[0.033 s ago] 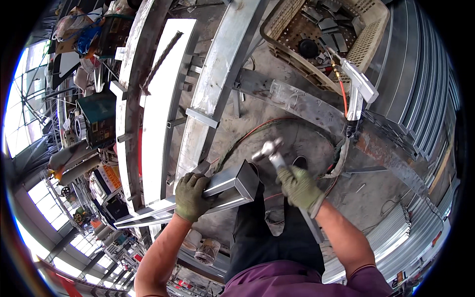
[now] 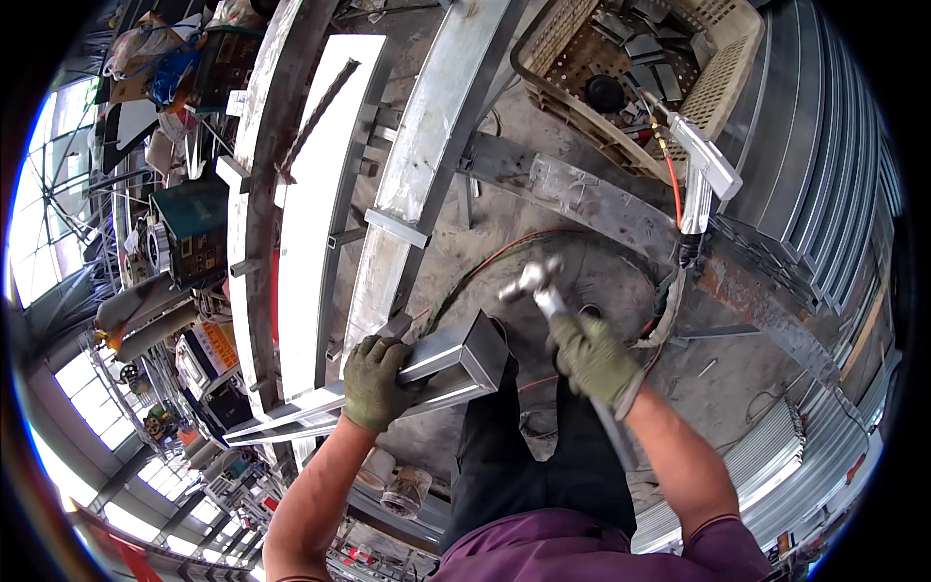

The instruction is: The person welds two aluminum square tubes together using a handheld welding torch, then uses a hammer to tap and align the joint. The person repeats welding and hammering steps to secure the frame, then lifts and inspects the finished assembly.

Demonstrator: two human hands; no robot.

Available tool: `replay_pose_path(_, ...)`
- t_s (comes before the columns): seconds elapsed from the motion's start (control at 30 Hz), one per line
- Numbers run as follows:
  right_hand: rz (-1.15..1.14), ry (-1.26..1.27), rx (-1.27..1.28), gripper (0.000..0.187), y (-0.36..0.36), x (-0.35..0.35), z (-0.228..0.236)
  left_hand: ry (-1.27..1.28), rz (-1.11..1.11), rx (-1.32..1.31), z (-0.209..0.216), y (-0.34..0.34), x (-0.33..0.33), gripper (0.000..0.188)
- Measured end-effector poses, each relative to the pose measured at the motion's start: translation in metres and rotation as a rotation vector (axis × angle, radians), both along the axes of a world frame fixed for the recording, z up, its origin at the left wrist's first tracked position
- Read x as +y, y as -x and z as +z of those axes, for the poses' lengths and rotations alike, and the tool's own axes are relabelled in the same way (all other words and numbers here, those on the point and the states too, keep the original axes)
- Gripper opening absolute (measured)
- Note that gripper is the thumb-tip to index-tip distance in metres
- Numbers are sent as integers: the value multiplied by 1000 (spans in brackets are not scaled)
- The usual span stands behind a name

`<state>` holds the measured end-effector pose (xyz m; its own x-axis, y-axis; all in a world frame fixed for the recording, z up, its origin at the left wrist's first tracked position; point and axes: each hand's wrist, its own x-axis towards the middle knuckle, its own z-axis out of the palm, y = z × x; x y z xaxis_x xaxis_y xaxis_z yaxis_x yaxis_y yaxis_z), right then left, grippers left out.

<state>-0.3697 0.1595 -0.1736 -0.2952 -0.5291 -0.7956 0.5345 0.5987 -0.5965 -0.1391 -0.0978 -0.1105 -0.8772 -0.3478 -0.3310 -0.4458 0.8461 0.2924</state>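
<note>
My left hand (image 2: 376, 380), in an olive work glove, is wrapped round a silver metal frame (image 2: 456, 354) made of rectangular profile. The frame's mitred corner juts out to the right of this hand, and its long sides run off to the lower left. In my right hand (image 2: 593, 359), also gloved, is a hammer (image 2: 553, 301), gripped by its handle. The hammer head is up and to the right of the frame's corner, apart from it. Both the head and the glove are slightly blurred. Part of the handle shows below my right glove.
Steel beams (image 2: 427, 126) run away on the left, beside a long white panel (image 2: 325, 194). A beige plastic crate (image 2: 572, 126) holds metal offcuts at the far right. Stacked metal profiles (image 2: 815, 165) line the right side. A hose (image 2: 495, 254) curves over the floor; a bucket (image 2: 407, 493) stands near.
My right hand and the hammer have shifted slightly up and to the right, away from the frame's corner. The left hand and the frame look unmoved.
</note>
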Motion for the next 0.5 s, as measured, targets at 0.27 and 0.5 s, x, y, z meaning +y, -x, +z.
replay_pose_path(0.27, 495, 194, 118, 51, 145, -109, 52, 51, 58, -5, 5, 1, 3, 48)
replay_pose_path(0.5, 1518, 221, 548, 59, 137, -149, 59, 60, 70, -7, 0, -3, 8, 40)
